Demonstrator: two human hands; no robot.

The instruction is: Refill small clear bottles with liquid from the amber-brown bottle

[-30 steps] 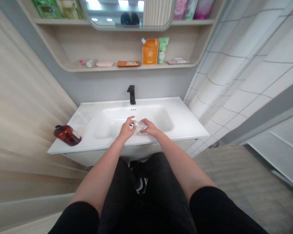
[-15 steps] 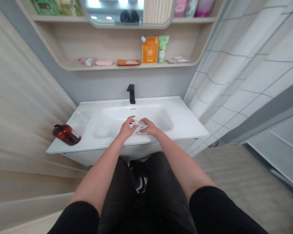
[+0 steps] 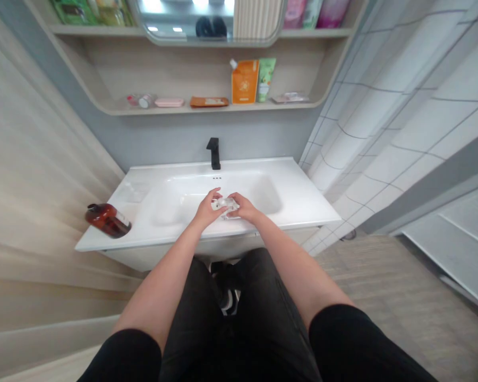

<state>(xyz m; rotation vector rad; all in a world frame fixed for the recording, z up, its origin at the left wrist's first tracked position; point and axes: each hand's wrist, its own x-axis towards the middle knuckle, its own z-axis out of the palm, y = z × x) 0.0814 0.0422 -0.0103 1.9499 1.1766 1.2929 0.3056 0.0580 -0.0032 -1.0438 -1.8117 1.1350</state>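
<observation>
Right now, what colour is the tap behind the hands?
Black; the tap shows best in the head view.

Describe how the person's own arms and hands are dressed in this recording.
Both forearms are bare from the hands up past the elbows. Black short sleeves cover the upper arms at the bottom of the view. The left hand and right hand wear no gloves; no ring, watch or bracelet is visible, though the hands are small in this view. Dark trousers show below.

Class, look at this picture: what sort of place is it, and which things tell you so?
Most likely a bathroom: a white washbasin with a black tap, a shelf of toiletries, and tiled walls.
</observation>
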